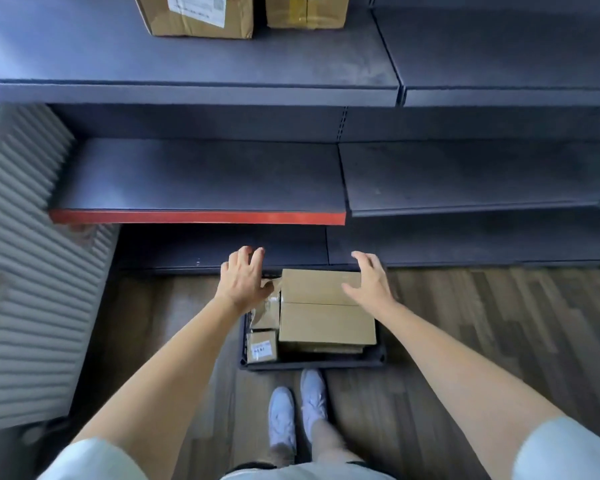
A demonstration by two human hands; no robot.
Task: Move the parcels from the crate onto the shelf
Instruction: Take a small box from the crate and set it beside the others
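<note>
A dark crate (312,364) stands on the floor at the foot of the shelving. A large brown parcel (324,310) lies on top inside it, with a small labelled parcel (262,346) and a taped one (265,315) at its left. My left hand (245,277) hovers over the crate's far left corner, fingers apart, holding nothing. My right hand (369,284) is spread over the large parcel's far right corner, also with nothing in it. Two brown parcels (196,15) (307,10) stand on the upper shelf (187,64).
The middle shelf (201,178) with a red front edge sits just above the crate. A grey ribbed radiator (25,271) fills the left side. My two feet in pale shoes (297,410) stand right behind the crate on wooden flooring.
</note>
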